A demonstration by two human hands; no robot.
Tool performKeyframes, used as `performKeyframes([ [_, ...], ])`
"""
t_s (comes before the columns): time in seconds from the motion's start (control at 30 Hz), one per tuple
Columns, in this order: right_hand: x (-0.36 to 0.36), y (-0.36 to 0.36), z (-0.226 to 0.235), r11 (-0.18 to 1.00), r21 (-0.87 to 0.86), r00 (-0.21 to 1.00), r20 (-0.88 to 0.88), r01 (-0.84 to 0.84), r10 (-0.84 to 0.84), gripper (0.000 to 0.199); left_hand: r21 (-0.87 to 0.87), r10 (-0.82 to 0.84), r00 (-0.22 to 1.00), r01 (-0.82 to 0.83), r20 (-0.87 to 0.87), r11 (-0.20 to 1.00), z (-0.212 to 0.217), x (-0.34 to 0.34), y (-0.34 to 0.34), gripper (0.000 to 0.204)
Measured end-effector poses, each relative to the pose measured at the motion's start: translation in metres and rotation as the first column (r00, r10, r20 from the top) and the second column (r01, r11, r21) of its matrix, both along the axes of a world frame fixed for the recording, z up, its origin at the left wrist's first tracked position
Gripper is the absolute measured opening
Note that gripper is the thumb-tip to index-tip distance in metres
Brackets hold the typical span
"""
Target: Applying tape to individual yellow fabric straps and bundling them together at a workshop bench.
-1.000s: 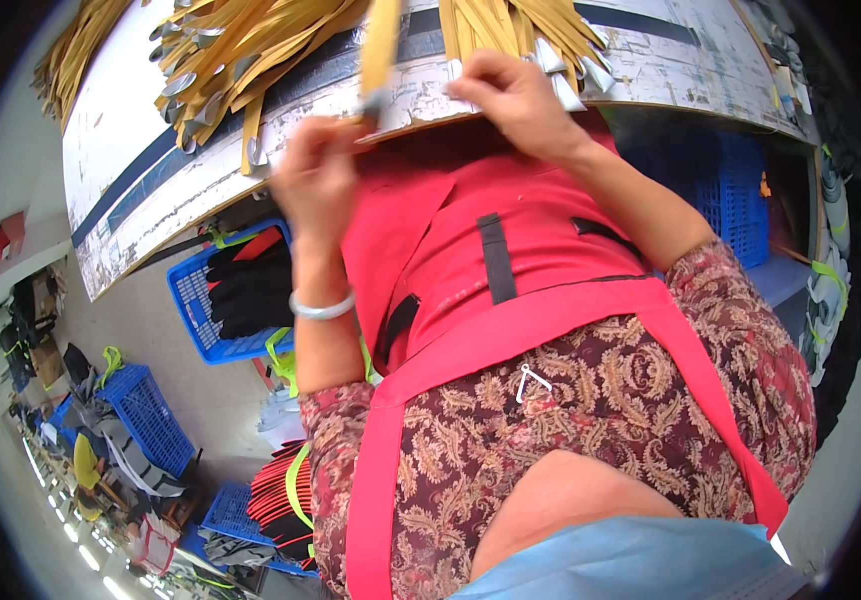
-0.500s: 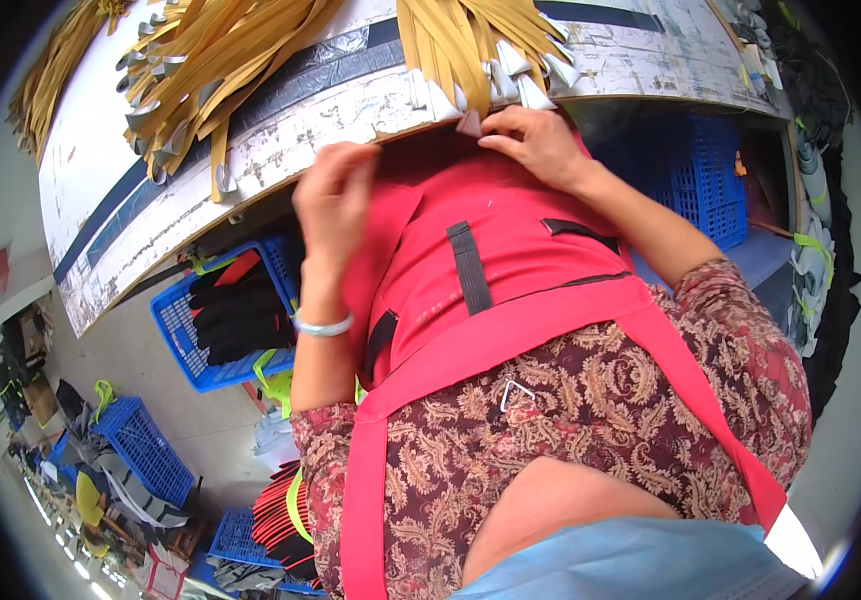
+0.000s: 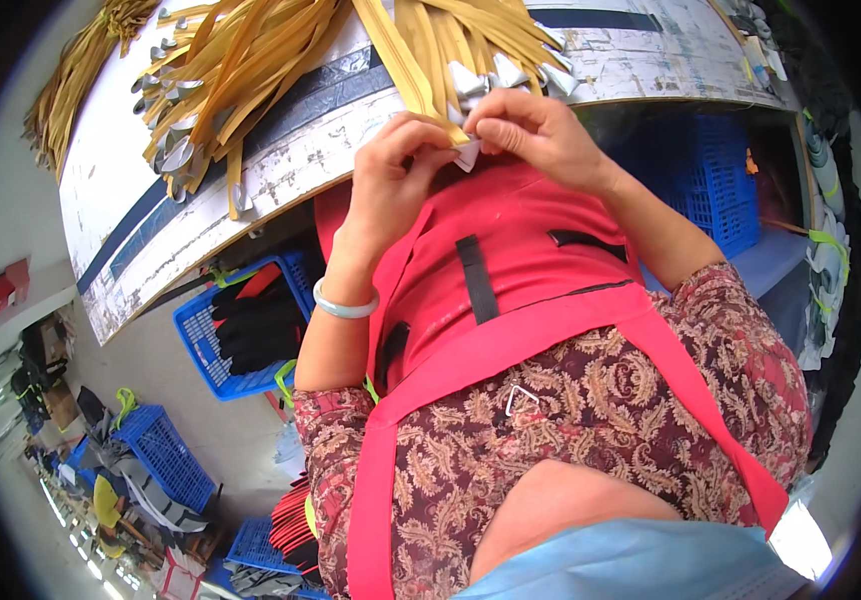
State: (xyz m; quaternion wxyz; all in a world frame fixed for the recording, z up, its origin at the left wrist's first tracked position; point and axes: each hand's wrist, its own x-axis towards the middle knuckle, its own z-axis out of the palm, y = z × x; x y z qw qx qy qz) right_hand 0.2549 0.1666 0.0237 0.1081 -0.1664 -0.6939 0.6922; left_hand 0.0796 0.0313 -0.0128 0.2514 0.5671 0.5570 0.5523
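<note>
Long mustard-yellow strap [image 3: 412, 55] with a pale grey pointed tip, lying among matching straps at the near edge of a scuffed white worktable [image 3: 280, 165]. Left hand [image 3: 390, 175] and right hand [image 3: 535, 130] close together, both pinching its tip.

A blue crate [image 3: 250, 335] of black gloves sat under the worn white tabletop [image 3: 250, 190]. More blue crates [image 3: 165, 455] stood farther left on the grey floor [image 3: 165, 385].

Yellow strips [image 3: 420, 50] crowding the table edge [image 3: 280, 170]
</note>
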Motion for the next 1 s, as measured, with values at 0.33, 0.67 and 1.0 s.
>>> performKeyframes([
  [0.33,-0.059,-0.001,0.014,0.975,0.03,0.972,-0.075,-0.222,0.223,0.013,0.04,-0.051,0.643,0.032,0.764,0.999,-0.004,-0.019,-0.015,0.008],
  [0.67,-0.077,0.005,0.02,0.933,0.074,0.931,-0.069,-0.353,0.358,0.012,0.073,-0.132,0.865,0.11,0.485,0.991,0.012,-0.046,-0.025,0.012],
  [1.0,-0.082,-0.003,0.034,0.961,0.096,0.965,-0.021,-0.26,0.263,0.014,0.131,-0.144,0.615,0.067,0.775,0.989,0.006,-0.039,-0.02,0.013],
])
